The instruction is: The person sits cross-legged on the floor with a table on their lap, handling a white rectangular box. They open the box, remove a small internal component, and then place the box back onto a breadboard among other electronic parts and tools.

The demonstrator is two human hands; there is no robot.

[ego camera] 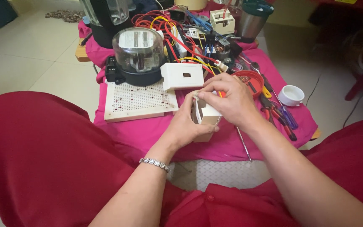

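Red-trousered knees frame view | left hand grips small white plastic box | right hand pinches its top | pink-clothed surface beneath | glass-domed meter behind

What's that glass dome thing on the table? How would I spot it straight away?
Start at the low table under the pink cloth. At its far left side lies a white board full of small holes, and the glass dome meter stands at that board's far edge. It is the only clear, rounded thing on a black base; the white cover plate beside it is flat and boxy.

white box mostly hidden by fingers.
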